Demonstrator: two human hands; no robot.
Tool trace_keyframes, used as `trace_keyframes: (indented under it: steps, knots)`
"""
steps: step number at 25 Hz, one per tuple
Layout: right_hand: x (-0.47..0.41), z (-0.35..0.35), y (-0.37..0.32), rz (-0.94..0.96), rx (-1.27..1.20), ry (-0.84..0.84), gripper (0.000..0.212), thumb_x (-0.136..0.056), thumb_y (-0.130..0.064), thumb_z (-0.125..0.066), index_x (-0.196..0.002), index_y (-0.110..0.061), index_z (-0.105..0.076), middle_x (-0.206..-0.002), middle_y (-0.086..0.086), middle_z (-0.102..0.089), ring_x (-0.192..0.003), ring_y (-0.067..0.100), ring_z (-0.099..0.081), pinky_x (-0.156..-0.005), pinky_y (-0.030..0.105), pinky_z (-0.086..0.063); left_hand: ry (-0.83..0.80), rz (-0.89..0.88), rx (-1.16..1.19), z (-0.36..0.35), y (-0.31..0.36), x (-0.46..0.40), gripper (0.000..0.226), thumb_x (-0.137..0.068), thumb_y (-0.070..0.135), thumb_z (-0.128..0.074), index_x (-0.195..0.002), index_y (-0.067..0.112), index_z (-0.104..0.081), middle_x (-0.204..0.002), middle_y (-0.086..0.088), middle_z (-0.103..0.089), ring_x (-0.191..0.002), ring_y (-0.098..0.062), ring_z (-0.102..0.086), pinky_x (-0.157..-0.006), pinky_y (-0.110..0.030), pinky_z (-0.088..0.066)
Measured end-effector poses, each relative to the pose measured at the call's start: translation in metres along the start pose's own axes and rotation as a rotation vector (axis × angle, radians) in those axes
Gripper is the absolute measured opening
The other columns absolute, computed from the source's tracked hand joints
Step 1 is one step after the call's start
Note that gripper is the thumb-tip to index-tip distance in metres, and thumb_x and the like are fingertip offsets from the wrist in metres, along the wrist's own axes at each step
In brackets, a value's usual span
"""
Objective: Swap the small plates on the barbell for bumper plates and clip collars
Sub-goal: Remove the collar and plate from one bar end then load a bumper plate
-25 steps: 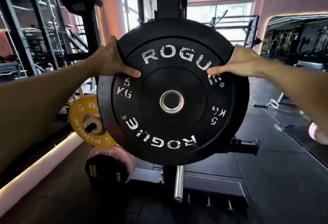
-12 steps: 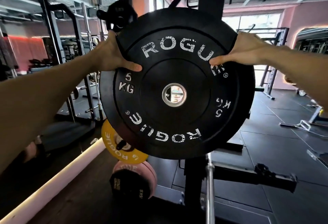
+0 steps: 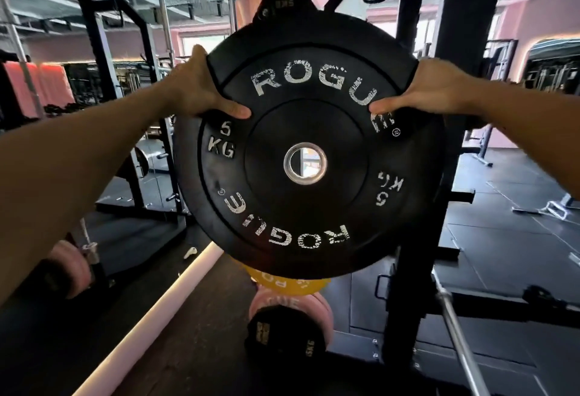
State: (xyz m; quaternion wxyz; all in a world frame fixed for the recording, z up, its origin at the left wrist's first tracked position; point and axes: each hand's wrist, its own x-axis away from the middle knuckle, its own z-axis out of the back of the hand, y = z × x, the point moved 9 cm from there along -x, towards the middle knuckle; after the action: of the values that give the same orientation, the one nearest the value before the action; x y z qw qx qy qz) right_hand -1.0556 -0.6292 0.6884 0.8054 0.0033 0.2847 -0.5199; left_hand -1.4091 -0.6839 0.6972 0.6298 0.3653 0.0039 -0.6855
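1. Head view, item held: one black bumper plate (image 3: 309, 157), carried upright in the air in front of the person, face toward the camera, in front of a black rack post (image 3: 439, 157). It rests on nothing visible and is on no bar.

2. Head view, grips: left hand (image 3: 201, 88) clamped on the upper left rim, thumb flat across the face and fingers wrapped out of sight behind. Right hand (image 3: 436, 88) clamped on the upper right rim in the same way. Judged purpose: two high, matched holds keep the disc hanging plumb and stop it swinging, and leave the centre hole free for sighting onto a sleeve.

3. Head view, appearance of the plate: matte black rubber, wide flat rim, recessed inner ring, bright steel collar around the hole (image 3: 305, 163), daylight showing through it. White lettering, worn and flaked: "ROGUE" above and inverted below, "5 KG" at left and again at right.

4. Head view, stored stock: a yellow plate (image 3: 282, 284), a pink plate (image 3: 282, 303) and a small black plate (image 3: 282, 337) sit low behind and below the held disc, seemingly on rack pegs.

5. Head view, bar: a bare steel barbell (image 3: 461, 339) runs along the lower right, well apart from the held plate. No collars identifiable.

6. Judged stage: plate in transit to the barbell; loading and clipping remain.
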Motion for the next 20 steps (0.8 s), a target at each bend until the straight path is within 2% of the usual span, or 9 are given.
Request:
trace_keyframes:
  steps: [4,8,11,15,17,20]
  knots:
    - [-0.038,-0.03,-0.033,-0.061,-0.003,-0.004,0.084,-0.044,-0.08,-0.075,-0.093,-0.012,-0.072,-0.09,0.007,-0.072,-0.088,0.023,-0.066,-0.081,0.037,-0.052,0.0,0.008,-0.055,0.02,-0.055,-0.029,0.109,-0.051,0.053,-0.091,-0.129,0.011,-0.029,-0.119,-0.001,-0.05,-0.11,-0.022,-0.047,-0.091,-0.04,-0.043]
    - [-0.077,-0.053,-0.047,-0.07,0.024,0.007,0.104,-0.035,-0.09,-0.07,-0.103,-0.011,-0.071,-0.097,0.008,-0.073,-0.093,0.026,-0.066,-0.091,0.042,-0.053,-0.007,-0.006,-0.034,0.015,-0.089,-0.059,0.102,-0.056,0.046,-0.091,-0.128,0.008,-0.03,-0.115,0.0,-0.048,-0.105,-0.021,-0.045,-0.084,-0.036,-0.037]
    - [-0.11,-0.07,-0.048,-0.047,0.027,0.013,0.098,-0.036,-0.09,-0.07,-0.104,-0.019,-0.07,-0.1,0.004,-0.072,-0.095,0.025,-0.064,-0.093,0.041,-0.051,-0.008,-0.019,0.01,0.008,-0.112,-0.093,0.103,-0.055,0.045,-0.092,-0.128,0.009,-0.03,-0.12,-0.001,-0.051,-0.108,-0.022,-0.049,-0.085,-0.037,-0.041]
    - [-0.157,-0.088,-0.04,-0.048,0.045,0.048,0.107,-0.032,-0.093,-0.067,-0.105,-0.015,-0.071,-0.1,0.006,-0.074,-0.095,0.026,-0.066,-0.093,0.042,-0.052,0.01,-0.042,0.023,-0.002,-0.132,-0.137,0.106,-0.053,0.046,-0.093,-0.13,0.009,-0.03,-0.12,-0.001,-0.05,-0.107,-0.022,-0.049,-0.084,-0.038,-0.042]
    - [-0.176,-0.094,-0.038,-0.054,0.047,0.045,0.1,-0.035,-0.091,-0.069,-0.106,-0.021,-0.071,-0.102,0.004,-0.073,-0.096,0.026,-0.065,-0.094,0.042,-0.051,0.011,-0.046,0.02,-0.009,-0.144,-0.158,0.107,-0.052,0.047,-0.093,-0.131,0.008,-0.031,-0.119,0.0,-0.049,-0.107,-0.021,-0.048,-0.084,-0.038,-0.041]
    - [-0.2,-0.111,-0.031,-0.07,0.044,0.02,0.094,-0.04,-0.088,-0.07,-0.106,-0.021,-0.071,-0.103,0.004,-0.072,-0.097,0.026,-0.064,-0.096,0.041,-0.05,-0.022,-0.05,0.035,-0.029,-0.167,-0.188,0.116,-0.043,0.057,-0.092,-0.13,0.01,-0.031,-0.126,-0.002,-0.052,-0.115,-0.024,-0.051,-0.094,-0.044,-0.047]
